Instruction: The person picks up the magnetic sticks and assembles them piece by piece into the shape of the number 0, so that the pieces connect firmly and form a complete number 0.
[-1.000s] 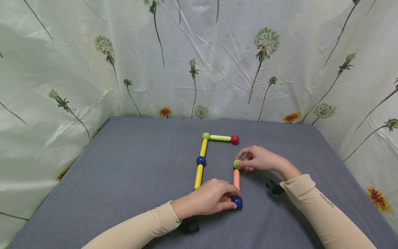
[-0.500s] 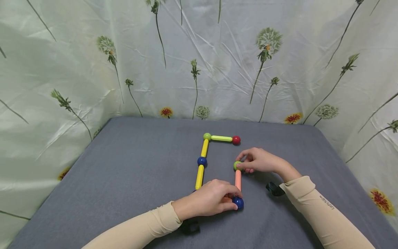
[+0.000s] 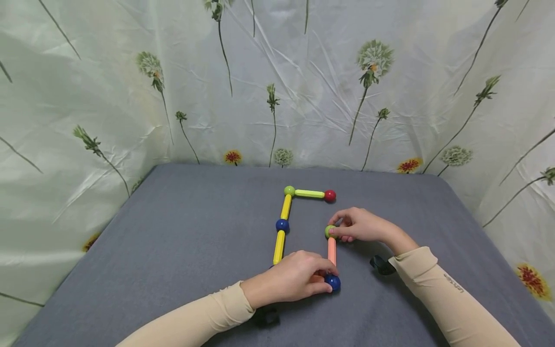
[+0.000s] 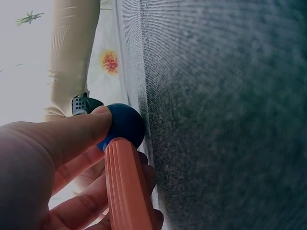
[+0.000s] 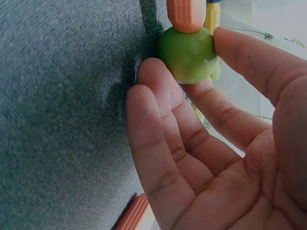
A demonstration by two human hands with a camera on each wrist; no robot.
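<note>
Magnetic sticks and balls are joined in an angular outline on the grey cloth. At its near right corner, my left hand (image 3: 291,275) pinches a blue ball (image 3: 333,283) between thumb and fingers. An orange stick (image 4: 125,184) runs from that ball beneath the palm, mostly hidden in the head view. A salmon-pink stick (image 3: 332,251) extends from the blue ball to a green ball (image 5: 184,55). My right hand (image 3: 362,224) holds this green ball by thumb and fingertips. The left side has two yellow sticks (image 3: 279,246) with a blue ball (image 3: 282,225) between them.
At the back, a lime ball (image 3: 289,191), a lime stick (image 3: 310,193) and a red ball (image 3: 330,195) form the top side. A gap lies between the red ball and the held green ball. Flowered cloth (image 3: 195,82) hangs behind the grey table surface (image 3: 195,221).
The whole head view shifts slightly. Both hands keep their holds on the balls, and the joined pieces look nearly unchanged.
</note>
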